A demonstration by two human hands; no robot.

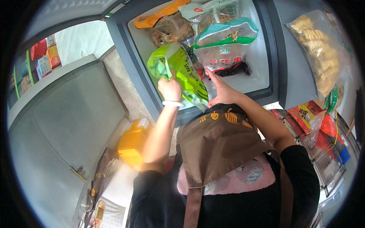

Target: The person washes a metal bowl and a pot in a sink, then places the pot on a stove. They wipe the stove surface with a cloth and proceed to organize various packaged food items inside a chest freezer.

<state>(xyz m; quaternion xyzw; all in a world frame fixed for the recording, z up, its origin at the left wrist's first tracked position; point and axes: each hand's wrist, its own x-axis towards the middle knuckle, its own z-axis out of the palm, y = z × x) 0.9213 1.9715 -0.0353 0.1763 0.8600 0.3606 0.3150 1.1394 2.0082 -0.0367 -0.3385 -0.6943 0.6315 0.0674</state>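
My left hand (170,88) grips the upper edge of a bright green plastic bag (186,74) inside a chest freezer (275,71). To its right, my right hand (223,92) has thumb and fingers spread near the freezer's front wall, with nothing seen in it; whether its fingertips touch the packages is unclear. Beyond that hand stands a clear bag with a teal and green rim (219,54), a black and red plastic bag (235,69) under it. Further back lie a clear bag with an orange top (162,14) and a whitish printed bag (211,12).
A clear bag of pale yellow rounded food (320,54) lies on the grey surface right of the freezer. A yellow box (134,142) stands at the lower left, by a large grey panel (68,114). Red and yellow packets (305,114) sit on a rack at the right.
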